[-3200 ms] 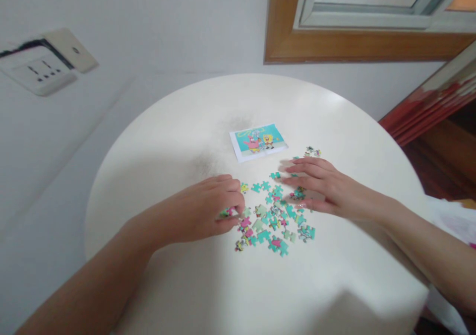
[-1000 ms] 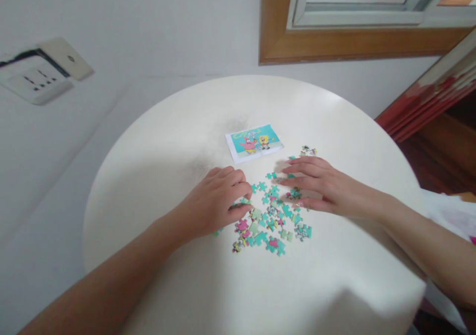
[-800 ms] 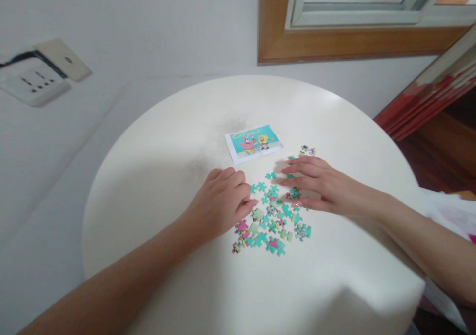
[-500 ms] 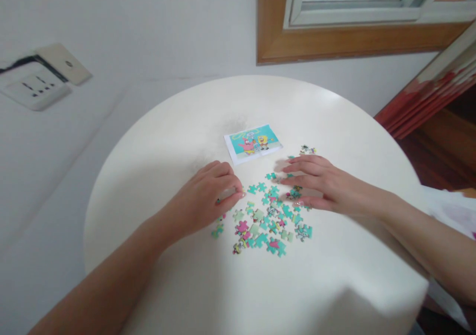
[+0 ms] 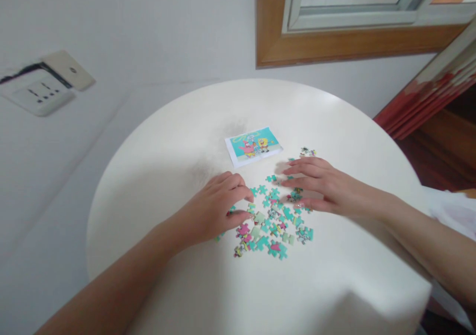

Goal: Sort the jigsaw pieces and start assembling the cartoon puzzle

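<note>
Several loose puzzle pieces (image 5: pixel 275 223), mostly teal with pink and yellow, lie scattered on a round white table (image 5: pixel 178 141). My left hand (image 5: pixel 217 208) sits at the left edge of the pile, fingers curled and thumb pinched against a piece beneath them. My right hand (image 5: pixel 322 186) lies flat at the pile's far right, fingers stretched out to the left over a few pieces. A small cartoon picture card (image 5: pixel 253 145) rests just beyond the pile. A tiny cluster of pieces (image 5: pixel 308 152) lies apart, past my right fingertips.
A white wall socket (image 5: pixel 40 94) is on the wall at left. A wooden window frame (image 5: pixel 334 49) is above the table. A red curtain (image 5: pixel 439 97) hangs at right, and white cloth (image 5: pixel 455 213) shows by my right forearm.
My left hand has slid back and forth along the left edge of the pile, shifting a few pieces. My right hand has stayed flat in the same spot.
</note>
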A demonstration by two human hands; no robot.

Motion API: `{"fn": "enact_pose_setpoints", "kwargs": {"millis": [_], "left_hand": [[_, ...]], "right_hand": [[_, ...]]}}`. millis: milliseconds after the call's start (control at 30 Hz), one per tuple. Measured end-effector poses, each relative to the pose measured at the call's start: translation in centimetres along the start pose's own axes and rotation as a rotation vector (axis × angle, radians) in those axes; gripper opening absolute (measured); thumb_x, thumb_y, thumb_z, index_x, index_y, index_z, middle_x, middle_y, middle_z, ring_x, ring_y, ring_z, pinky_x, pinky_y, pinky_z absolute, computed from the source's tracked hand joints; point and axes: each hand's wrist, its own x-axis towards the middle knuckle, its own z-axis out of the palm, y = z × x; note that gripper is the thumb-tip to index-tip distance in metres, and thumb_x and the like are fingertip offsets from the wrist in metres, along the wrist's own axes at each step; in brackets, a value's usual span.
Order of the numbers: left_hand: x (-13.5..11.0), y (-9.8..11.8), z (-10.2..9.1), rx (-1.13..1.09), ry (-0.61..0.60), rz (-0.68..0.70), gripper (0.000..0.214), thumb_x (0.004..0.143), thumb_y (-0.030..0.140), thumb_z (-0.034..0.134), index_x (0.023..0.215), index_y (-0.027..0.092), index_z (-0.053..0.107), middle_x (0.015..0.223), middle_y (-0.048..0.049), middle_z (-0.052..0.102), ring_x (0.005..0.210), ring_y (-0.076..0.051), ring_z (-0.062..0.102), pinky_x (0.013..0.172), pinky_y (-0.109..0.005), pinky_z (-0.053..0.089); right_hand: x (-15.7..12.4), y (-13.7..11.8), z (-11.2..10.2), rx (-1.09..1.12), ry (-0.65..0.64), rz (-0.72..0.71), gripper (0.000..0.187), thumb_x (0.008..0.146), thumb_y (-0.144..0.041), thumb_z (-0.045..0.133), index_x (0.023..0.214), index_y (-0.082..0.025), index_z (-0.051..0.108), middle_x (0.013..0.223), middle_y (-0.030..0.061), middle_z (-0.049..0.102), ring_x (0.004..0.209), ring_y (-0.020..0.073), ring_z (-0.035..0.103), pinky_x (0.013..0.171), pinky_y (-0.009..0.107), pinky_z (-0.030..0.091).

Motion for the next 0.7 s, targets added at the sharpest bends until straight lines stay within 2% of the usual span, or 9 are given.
{"fn": "enact_pose_setpoints", "kwargs": {"millis": [700], "left_hand": [[0.04, 0.2, 0.8, 0.024, 0.03, -0.033, 0.017, 0.089, 0.025, 0.067, 0.105, 0.02, 0.064, 0.105, -0.0053, 0.06, 0.102, -0.023, 0.054, 0.093, -0.038, 0.04]], "right_hand": [[-0.05, 0.35, 0.28, 0.024, 0.02, 0.0, 0.045, 0.094, -0.04, 0.064, 0.135, -0.025, 0.059, 0.142, 0.0085, 0.059, 0.136, 0.0246, 0.049, 0.117, 0.05, 0.035]]}}
